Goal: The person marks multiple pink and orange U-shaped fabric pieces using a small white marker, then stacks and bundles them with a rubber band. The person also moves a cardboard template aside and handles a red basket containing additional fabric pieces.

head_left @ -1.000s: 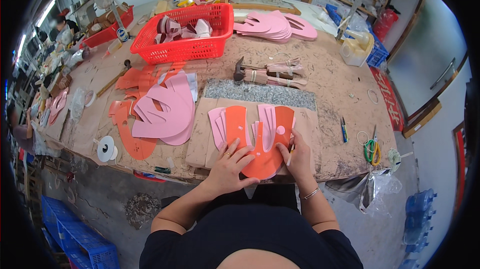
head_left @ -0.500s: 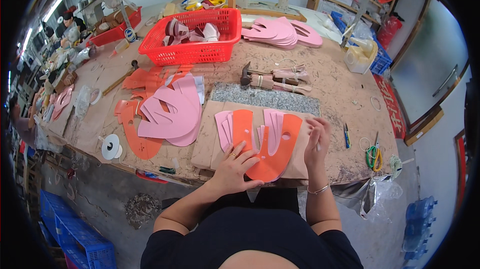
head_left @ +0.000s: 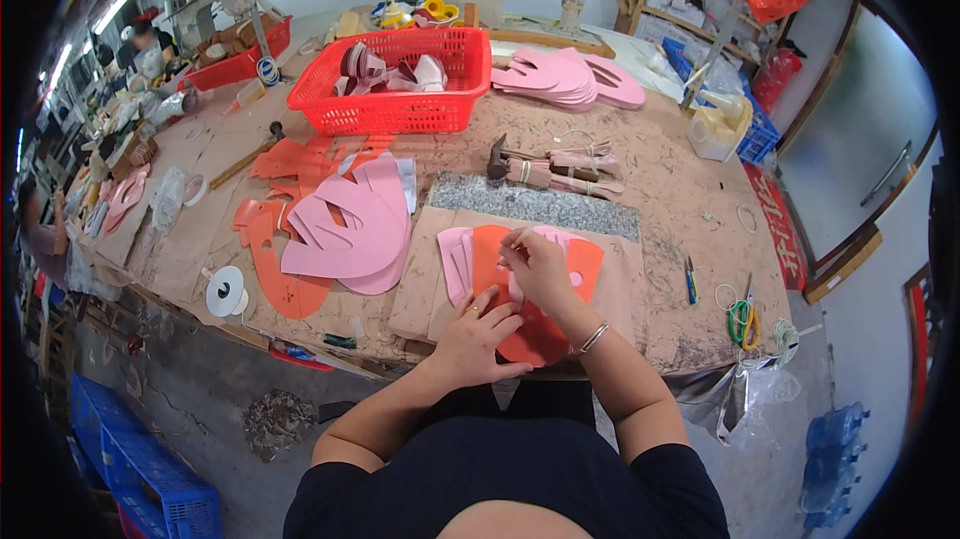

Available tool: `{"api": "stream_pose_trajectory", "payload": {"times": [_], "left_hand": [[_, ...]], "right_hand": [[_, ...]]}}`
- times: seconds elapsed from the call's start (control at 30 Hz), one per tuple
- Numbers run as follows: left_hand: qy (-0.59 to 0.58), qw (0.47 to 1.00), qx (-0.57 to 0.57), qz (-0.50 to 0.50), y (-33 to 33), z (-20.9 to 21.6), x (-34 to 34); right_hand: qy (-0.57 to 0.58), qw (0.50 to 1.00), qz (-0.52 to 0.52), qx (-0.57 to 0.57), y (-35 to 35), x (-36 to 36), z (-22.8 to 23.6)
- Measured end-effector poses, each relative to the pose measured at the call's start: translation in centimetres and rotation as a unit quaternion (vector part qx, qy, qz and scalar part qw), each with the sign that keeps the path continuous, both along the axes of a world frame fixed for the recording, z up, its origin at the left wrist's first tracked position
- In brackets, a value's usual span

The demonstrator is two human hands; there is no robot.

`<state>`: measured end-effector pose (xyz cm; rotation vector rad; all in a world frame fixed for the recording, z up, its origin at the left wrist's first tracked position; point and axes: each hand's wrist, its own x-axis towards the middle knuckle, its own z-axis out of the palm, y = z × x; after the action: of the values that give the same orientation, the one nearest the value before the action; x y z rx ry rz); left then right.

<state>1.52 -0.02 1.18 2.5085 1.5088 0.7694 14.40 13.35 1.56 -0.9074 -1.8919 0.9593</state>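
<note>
An orange U-shaped template [head_left: 584,261] lies over a fanned stack of pink cut pieces [head_left: 455,261] on a brown board [head_left: 415,304]. My left hand [head_left: 478,337] is open, its fingers spread flat on the left part of the template and pressing on it. My right hand [head_left: 540,274] reaches over the template's middle with thumb and fingers pinched together near its upper edge. Something small and pale seems to be between those fingertips, but I cannot make out what. The right hand hides the template's slot area.
Left of the board lie more pink pieces [head_left: 370,229] on orange templates [head_left: 285,284], and a white spool [head_left: 227,292]. Beyond stand a red basket [head_left: 390,119], a hammer [head_left: 497,157] and tied pink bundles [head_left: 565,179]. At right are a pen-like tool [head_left: 691,281] and scissors [head_left: 745,319].
My right hand has moved left from beside the template to above its middle, fingers still pinched. My left hand stays pressed on the template. The view has shifted slightly.
</note>
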Motion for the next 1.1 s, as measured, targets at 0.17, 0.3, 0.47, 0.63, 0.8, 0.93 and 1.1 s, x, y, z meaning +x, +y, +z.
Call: {"api": "stream_pose_trajectory", "payload": {"times": [0.17,0.3,0.47,0.63,0.8,0.93,1.1], "left_hand": [[-0.001,1.0,0.007,0.003,0.1,-0.3,0.0],[-0.005,1.0,0.007,0.002,0.1,-0.4,0.0],[-0.016,1.0,0.017,0.0,0.1,0.0,0.1],[-0.016,1.0,0.025,0.003,0.0,-0.1,0.0],[-0.018,1.0,0.02,0.001,0.0,-0.1,0.0],[-0.02,1.0,0.018,0.0,0.1,-0.1,0.0],[-0.026,0.999,0.018,0.003,0.0,-0.2,0.0]], "right_hand": [[-0.024,0.998,-0.002,0.054,-0.5,0.3,0.3],[0.01,0.995,0.049,0.087,-0.7,0.5,-0.1],[-0.012,0.987,-0.155,-0.026,0.7,7.6,1.3],[0.03,0.981,-0.186,-0.049,0.0,10.8,0.8],[0.01,0.989,-0.146,-0.001,-1.0,10.0,0.7],[-0.054,0.985,-0.13,0.104,-1.0,9.8,1.2],[-0.116,0.98,-0.1,0.13,-1.0,9.9,1.7]]}}
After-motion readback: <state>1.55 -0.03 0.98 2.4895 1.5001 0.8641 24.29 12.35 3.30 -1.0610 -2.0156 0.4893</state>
